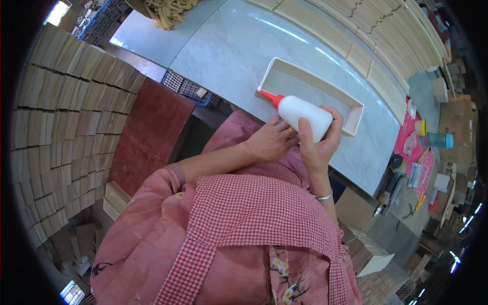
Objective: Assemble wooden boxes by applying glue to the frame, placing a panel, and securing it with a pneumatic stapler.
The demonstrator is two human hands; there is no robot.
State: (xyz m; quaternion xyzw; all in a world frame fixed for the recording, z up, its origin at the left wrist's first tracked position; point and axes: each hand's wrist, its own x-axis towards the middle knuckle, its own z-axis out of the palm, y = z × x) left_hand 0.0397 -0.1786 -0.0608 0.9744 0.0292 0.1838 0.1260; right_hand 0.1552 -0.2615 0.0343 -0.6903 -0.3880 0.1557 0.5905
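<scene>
My right hand (323, 140) is closed around a white squeeze bottle (304, 117) with a red pointed nozzle. The bottle lies tilted, its tip at the near left corner of a pale rectangular wooden frame (315, 81). That frame rests on the table near its front edge, and the bottle covers part of its near side. Just below the bottle, my left hand (274, 141) has its fingers stretched forward at the table edge. Its fingertips are partly hidden behind the bottle, so I cannot tell whether they touch the frame.
The pale table (218, 56) has long wooden strips (376, 25) along its far side. A container of thin wood pieces (170, 10) stands far left. Stacked boards (71, 117) rise at left beside a reddish-brown panel (147, 132). A teal container (439, 140) sits right.
</scene>
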